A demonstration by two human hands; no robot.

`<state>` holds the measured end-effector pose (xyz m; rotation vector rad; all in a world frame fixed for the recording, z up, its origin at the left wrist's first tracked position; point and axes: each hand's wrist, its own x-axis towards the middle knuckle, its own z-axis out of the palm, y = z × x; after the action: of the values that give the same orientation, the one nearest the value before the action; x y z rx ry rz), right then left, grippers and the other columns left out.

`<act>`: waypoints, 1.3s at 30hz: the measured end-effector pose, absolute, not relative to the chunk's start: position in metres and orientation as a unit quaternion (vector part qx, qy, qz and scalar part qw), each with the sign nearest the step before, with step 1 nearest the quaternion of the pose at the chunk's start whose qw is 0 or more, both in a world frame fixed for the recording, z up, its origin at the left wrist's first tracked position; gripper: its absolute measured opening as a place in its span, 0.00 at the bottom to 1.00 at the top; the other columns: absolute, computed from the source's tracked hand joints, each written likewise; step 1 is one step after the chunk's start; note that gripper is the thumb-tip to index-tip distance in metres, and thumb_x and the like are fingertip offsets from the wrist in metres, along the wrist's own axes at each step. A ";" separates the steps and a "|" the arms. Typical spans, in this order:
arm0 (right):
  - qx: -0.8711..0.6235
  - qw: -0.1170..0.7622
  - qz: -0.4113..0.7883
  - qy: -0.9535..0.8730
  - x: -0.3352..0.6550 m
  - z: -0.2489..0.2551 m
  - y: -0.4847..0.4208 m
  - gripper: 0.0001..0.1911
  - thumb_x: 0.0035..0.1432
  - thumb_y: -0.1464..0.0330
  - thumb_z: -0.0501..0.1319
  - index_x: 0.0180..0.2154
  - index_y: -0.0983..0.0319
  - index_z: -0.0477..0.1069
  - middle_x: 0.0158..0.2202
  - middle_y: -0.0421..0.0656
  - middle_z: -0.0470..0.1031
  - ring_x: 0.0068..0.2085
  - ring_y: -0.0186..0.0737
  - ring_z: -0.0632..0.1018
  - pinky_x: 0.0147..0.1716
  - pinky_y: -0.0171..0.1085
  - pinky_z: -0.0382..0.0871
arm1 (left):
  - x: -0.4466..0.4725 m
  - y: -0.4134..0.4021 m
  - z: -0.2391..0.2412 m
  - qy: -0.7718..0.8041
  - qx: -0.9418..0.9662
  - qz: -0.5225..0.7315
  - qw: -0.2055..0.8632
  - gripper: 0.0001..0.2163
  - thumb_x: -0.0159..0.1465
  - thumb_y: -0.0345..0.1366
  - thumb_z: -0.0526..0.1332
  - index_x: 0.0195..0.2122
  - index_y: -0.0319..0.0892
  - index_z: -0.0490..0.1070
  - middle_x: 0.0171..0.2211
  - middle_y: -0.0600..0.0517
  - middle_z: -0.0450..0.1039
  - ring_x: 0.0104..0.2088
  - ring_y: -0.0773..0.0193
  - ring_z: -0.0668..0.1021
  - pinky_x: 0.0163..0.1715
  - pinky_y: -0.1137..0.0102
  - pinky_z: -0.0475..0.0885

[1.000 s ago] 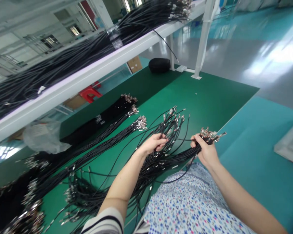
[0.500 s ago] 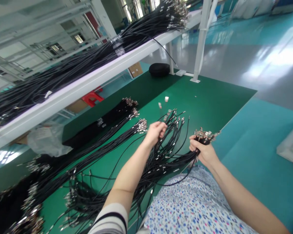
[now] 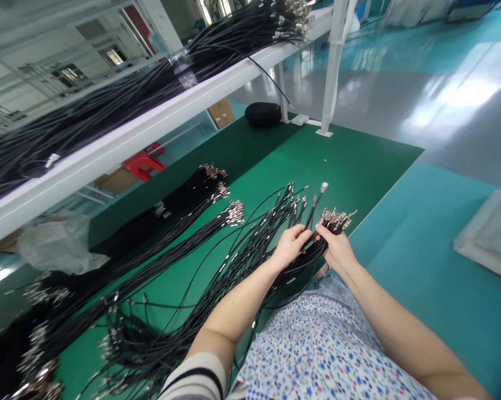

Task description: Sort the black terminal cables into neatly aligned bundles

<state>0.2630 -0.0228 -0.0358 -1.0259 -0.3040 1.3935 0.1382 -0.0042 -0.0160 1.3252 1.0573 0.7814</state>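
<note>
My right hand [image 3: 336,244] is closed around a bundle of black cables [image 3: 332,225], whose metal-tipped connector ends stick up above the fist. Right beside it, my left hand [image 3: 294,244] pinches a cable or two, with a pale connector [image 3: 324,188] standing up past the fingers. The cables' lengths trail down to the left across the green table. Just beyond my left hand lies a loose spread of black cables [image 3: 242,258] with silver ends. How many strands the left fingers hold is hard to make out.
Sorted cable bundles [image 3: 192,236] lie at the left on the green tabletop [image 3: 359,161]. A white shelf [image 3: 121,144] loaded with more cables crosses above, held by a white post [image 3: 331,72]. A black coil [image 3: 262,114] rests at the back, a plastic bag [image 3: 59,244] at the left.
My left hand has moved right, from above the loose cables to beside the bundle, bringing the pinched cable along. The right hand keeps its hold on the bundle.
</note>
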 end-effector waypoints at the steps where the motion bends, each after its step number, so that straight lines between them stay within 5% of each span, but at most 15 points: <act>1: -0.440 0.635 0.623 -0.123 0.264 -0.036 -0.022 0.17 0.33 0.66 0.73 0.26 0.63 0.69 0.17 0.34 0.67 0.19 0.28 0.67 0.20 0.29 0.65 | 0.138 -0.006 -0.017 0.451 0.592 0.328 0.582 0.12 0.57 0.44 0.57 0.27 0.38 0.66 0.22 0.55 0.63 0.20 0.73 0.65 0.17 0.78 0.63; 6: -0.402 0.635 0.655 -0.080 0.270 -0.037 -0.022 0.19 0.34 0.63 0.72 0.28 0.63 0.68 0.26 0.38 0.72 0.25 0.31 0.72 0.24 0.31 0.69 | 0.135 -0.008 -0.026 0.492 0.593 0.337 0.541 0.11 0.58 0.42 0.56 0.28 0.39 0.67 0.20 0.57 0.61 0.17 0.74 0.63 0.17 0.77 0.60; 13: -0.444 0.632 0.591 -0.233 0.252 -0.034 -0.018 0.16 0.40 0.64 0.69 0.21 0.63 0.62 0.13 0.32 0.57 0.16 0.25 0.60 0.16 0.30 0.55 | 0.144 0.010 -0.023 0.479 0.459 0.449 0.598 0.11 0.54 0.42 0.60 0.26 0.38 0.64 0.20 0.57 0.63 0.21 0.73 0.67 0.24 0.75 0.67; 19: -0.504 0.613 0.549 -0.263 0.238 -0.033 -0.001 0.15 0.37 0.65 0.69 0.22 0.63 0.65 0.12 0.32 0.59 0.15 0.26 0.58 0.14 0.31 0.53 | 0.148 0.005 -0.032 0.453 0.438 0.444 0.637 0.12 0.55 0.43 0.60 0.28 0.39 0.64 0.20 0.57 0.64 0.21 0.72 0.68 0.23 0.75 0.65; 26: -0.487 0.580 0.582 -0.296 0.244 -0.038 0.001 0.11 0.42 0.65 0.65 0.21 0.63 0.65 0.16 0.37 0.67 0.18 0.32 0.68 0.22 0.34 0.66 | 0.134 0.031 -0.024 0.520 0.415 0.494 0.560 0.07 0.56 0.36 0.59 0.26 0.39 0.64 0.18 0.59 0.58 0.19 0.75 0.62 0.23 0.77 0.61; 30: -0.485 0.556 0.571 -0.360 0.234 -0.043 0.005 0.12 0.41 0.65 0.66 0.21 0.62 0.63 0.11 0.33 0.59 0.13 0.29 0.61 0.15 0.33 0.58 | 0.140 0.053 -0.008 0.488 0.285 0.509 0.650 0.05 0.54 0.31 0.59 0.24 0.39 0.62 0.15 0.60 0.55 0.17 0.75 0.61 0.21 0.77 0.60; 39: -0.519 0.524 0.563 -0.372 0.223 -0.049 0.020 0.13 0.37 0.63 0.68 0.22 0.63 0.67 0.10 0.33 0.61 0.13 0.29 0.61 0.13 0.32 0.54 | 0.138 0.051 -0.014 0.469 0.343 0.558 0.592 0.06 0.56 0.35 0.59 0.27 0.37 0.66 0.22 0.56 0.63 0.23 0.75 0.66 0.26 0.78 0.63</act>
<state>0.2229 0.0201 -0.0493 -1.2418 -0.8897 1.3480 0.1379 0.0506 -0.0137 0.7986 1.0901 1.2977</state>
